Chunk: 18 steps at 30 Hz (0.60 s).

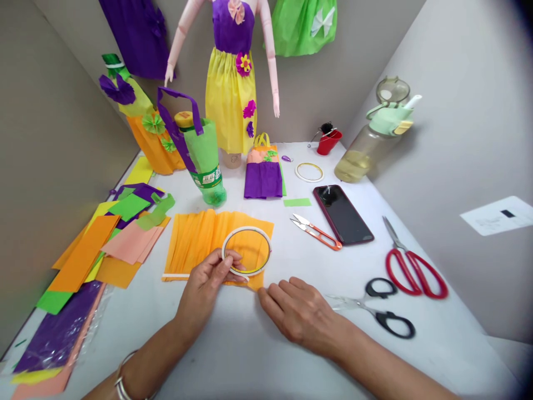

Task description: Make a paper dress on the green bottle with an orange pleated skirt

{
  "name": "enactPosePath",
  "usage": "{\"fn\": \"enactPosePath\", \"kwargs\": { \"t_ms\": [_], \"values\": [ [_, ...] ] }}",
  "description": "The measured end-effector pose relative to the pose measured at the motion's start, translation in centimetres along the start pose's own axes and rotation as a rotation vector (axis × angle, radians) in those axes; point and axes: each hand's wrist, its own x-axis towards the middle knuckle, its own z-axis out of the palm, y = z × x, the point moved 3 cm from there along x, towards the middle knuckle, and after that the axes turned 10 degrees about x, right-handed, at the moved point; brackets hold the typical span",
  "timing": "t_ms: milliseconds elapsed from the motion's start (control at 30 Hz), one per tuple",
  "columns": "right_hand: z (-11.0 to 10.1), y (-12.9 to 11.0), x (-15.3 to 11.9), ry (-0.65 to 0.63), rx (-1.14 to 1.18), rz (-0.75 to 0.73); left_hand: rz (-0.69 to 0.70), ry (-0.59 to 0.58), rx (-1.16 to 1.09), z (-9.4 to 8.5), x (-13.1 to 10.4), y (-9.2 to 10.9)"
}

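A narrow roll of double-sided tape is pinched between the thumb and fingers of my left hand. It stands tilted over a gathered piece of orange fabric, which lies flat on the table. A white strip of tape runs along the fabric's near edge, and its loose end shows by my left fingers. My right hand is closed, knuckles up, with its fingertips at the fabric's near right corner, which looks drawn toward them. The right thumb is hidden.
Black-handled scissors, red-handled scissors, orange thread snips and a phone lie at right. Coloured sheets pile up at left. Behind stand a green bottle, a dressed doll and a water bottle.
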Motion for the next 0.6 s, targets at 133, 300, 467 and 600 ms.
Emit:
{"fn": "enactPosePath", "kwargs": {
  "t_ms": [133,300,467,600],
  "values": [
    [-0.4,0.0,-0.2,0.051,0.008,0.018,-0.011,0.009,0.010,0.0,0.0,-0.1],
    [-1.8,1.4,-0.1,0.296,0.162,0.291,0.009,-0.023,0.049,0.1,-0.2,0.1],
    [-1.7,3.6,0.8,0.194,0.656,0.669,0.042,-0.120,0.191,0.4,-0.1,0.5],
    [-1.3,4.0,1.3,0.101,0.930,0.771,0.093,-0.132,0.213,0.3,-0.8,0.7]
  ]
}}
